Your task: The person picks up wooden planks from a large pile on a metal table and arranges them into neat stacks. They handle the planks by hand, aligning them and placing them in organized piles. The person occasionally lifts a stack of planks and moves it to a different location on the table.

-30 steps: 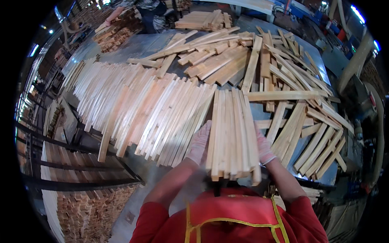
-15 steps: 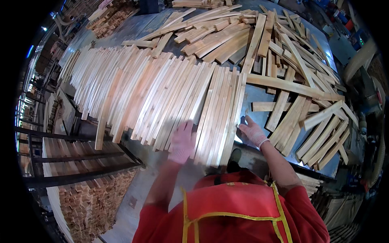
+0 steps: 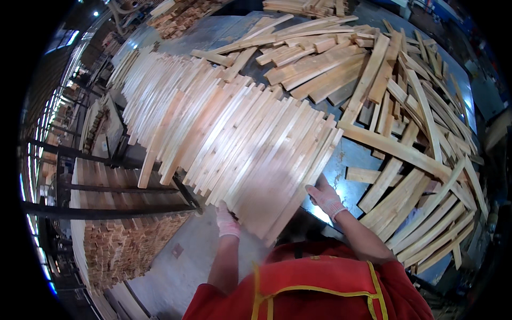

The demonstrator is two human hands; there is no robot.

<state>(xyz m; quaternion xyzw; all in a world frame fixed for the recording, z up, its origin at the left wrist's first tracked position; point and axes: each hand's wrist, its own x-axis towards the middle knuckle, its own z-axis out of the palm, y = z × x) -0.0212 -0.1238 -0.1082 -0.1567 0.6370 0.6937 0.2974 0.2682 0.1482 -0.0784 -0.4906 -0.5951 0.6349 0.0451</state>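
A row of long, narrow wooden strips (image 3: 213,125) lies side by side on the table, with the near ends jutting past the edge towards me. My left hand (image 3: 227,221), in a pale knitted glove, grips the left side of a bunch of these strips near their ends. On the bunch's right side, my right hand (image 3: 326,198) holds the outermost strip, its thumb on top and its other fingers partly hidden. Between my hands the near ends (image 3: 266,208) are smeared by motion. One longer strip (image 3: 154,146) sticks out farther left.
Loose boards (image 3: 405,154) lie crisscrossed on the metal table (image 3: 349,154) to the right, and more are heaped at the back (image 3: 320,64). At lower left a tall stack of strips (image 3: 128,245) stands behind dark metal bars (image 3: 106,213). Another pile (image 3: 181,18) sits far left.
The gap between the right-hand strips and the rest of the row has closed. My left hand has moved to the outer side of a wider bunch; my right hand now touches the end strip. The view has shifted.
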